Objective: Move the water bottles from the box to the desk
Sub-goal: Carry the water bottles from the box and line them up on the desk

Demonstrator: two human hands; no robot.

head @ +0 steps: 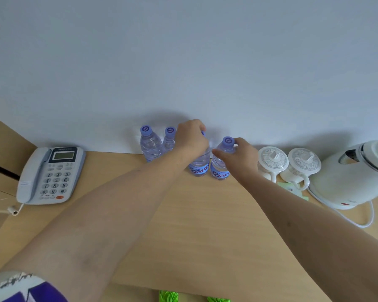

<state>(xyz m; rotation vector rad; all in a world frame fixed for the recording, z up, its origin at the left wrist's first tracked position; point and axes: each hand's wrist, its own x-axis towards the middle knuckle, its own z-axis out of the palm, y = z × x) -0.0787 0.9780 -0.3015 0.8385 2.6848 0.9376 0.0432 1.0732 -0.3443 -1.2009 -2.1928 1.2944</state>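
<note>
Grip, left hand (191, 137): fingers curled over the cap and shoulder of a clear plastic water bottle with blue printed label (199, 165), third in the row; cap almost wholly hidden beneath the hand. Grip, right hand (240, 155): thumb and fingers curled round the neck of a like clear plastic water bottle with purple cap (222, 162), fourth in the row; cap in view above the thumb.

Position of goods: both held bottles upright on the pale wooden desk (194, 225), just beside each other, close to the white wall (183, 62); whether the bases have fully met the wood cannot be told; two further clear purple-capped bottles (151, 144) upright to the left against the wall; source box not in view.

Neighbours: two white lidded ceramic cups (288, 166) just right of the fourth bottle; white electric kettle (354, 175) beyond; grey desk telephone (50, 173) well to the left.

Handling advice, by judgement: seat each base flat before loosening; release the fingers straight upward, so the tall narrow bottles are not tipped; withdraw the right hand clear of the cups, which stand near; keep labels and spacing in line with the row.
</note>
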